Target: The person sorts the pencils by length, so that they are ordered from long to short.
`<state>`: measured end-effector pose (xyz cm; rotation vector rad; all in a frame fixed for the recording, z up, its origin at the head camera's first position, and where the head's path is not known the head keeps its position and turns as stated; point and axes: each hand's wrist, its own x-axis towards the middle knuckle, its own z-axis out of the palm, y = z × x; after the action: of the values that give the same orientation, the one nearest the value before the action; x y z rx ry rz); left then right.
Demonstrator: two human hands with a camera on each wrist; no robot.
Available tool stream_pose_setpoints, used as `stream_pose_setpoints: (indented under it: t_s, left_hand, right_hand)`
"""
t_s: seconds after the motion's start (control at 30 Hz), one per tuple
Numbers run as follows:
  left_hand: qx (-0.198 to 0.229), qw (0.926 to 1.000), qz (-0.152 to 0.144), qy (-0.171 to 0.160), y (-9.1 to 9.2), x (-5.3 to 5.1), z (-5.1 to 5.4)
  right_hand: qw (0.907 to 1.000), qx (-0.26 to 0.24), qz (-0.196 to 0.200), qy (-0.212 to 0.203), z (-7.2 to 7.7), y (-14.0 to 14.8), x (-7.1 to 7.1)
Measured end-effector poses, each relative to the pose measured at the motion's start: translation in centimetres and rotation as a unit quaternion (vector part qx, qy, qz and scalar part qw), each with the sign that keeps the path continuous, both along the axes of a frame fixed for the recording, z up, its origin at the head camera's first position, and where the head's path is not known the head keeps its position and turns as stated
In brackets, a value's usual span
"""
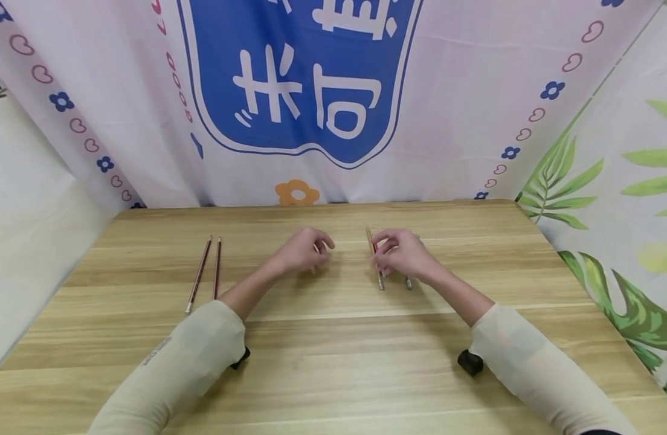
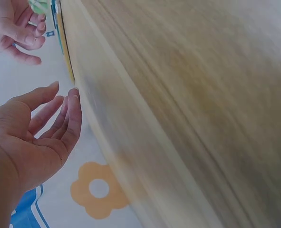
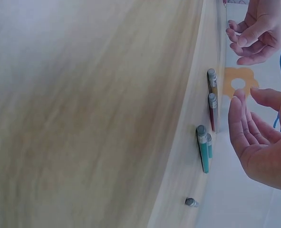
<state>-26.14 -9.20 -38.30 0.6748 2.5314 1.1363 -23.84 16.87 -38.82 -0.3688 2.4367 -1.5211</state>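
Note:
My left hand [image 1: 307,249] hovers over the middle of the table with its fingers loosely bent, and nothing is in its grasp. Just above a group of pencils to the right is my right hand [image 1: 403,252]. In the right wrist view a gap shows between that hand's thumb and fingers [image 3: 245,128], with no pencil between them. Under and beside it lie a yellow pencil [image 3: 212,81], a dark red pencil [image 3: 212,111] and teal pencils [image 3: 204,149]. The right hand partly covers this group in the head view.
Two dark red pencils [image 1: 200,275] lie apart on the left of the wooden table [image 1: 322,362], one partly hidden by the left forearm. Another pencil end [image 3: 191,202] shows low in the right wrist view. A printed cloth [image 1: 442,121] hangs behind the table's far edge.

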Motion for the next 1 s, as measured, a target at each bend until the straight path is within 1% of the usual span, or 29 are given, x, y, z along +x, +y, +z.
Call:
stream_pose_setpoints:
  t_s: [0.17,0.3,0.37,0.47,0.6,0.7,0.77,0.9,1.0]
  left_hand:
    - [0.000,1.0000,-0.002,-0.007,0.8,0.0,-0.3]
    - [-0.003,0.9999,-0.001,-0.011,1.8,0.0,-0.7]
    - [-0.004,0.9999,-0.003,-0.010,2.4,0.0,-0.7]
    - [-0.012,0.9999,-0.006,0.001,3.3,0.2,-0.6]
    - [-0.015,0.9999,-0.008,0.001,4.5,0.4,-0.6]
    - [-0.018,0.9998,-0.009,-0.009,5.3,0.6,-0.7]
    - [-0.025,0.9996,-0.010,-0.013,5.9,0.7,-0.9]
    - [-0.045,0.9987,0.002,-0.025,6.9,0.8,-1.2]
    - [-0.070,0.9973,0.014,-0.017,7.5,0.7,-1.5]
  right_hand:
    - [0.9999,-0.009,-0.005,-0.002,-0.1,0.5,0.0]
    - [0.9997,-0.019,-0.007,-0.010,-0.3,1.0,0.2]
    - [0.9997,-0.020,-0.009,-0.012,-0.4,1.3,0.2]
    - [0.9997,-0.017,-0.013,-0.011,-0.4,1.7,0.2]
    - [0.9998,-0.011,-0.016,-0.004,-0.4,2.2,0.1]
    - [0.9998,-0.013,-0.017,-0.004,-0.4,2.3,0.1]
    - [0.9997,-0.016,-0.017,-0.005,-0.5,2.4,0.1]
    - [0.9996,-0.018,-0.021,-0.005,-0.6,2.6,0.1]
    - [0.9995,-0.021,-0.023,-0.006,-0.6,2.7,0.1]
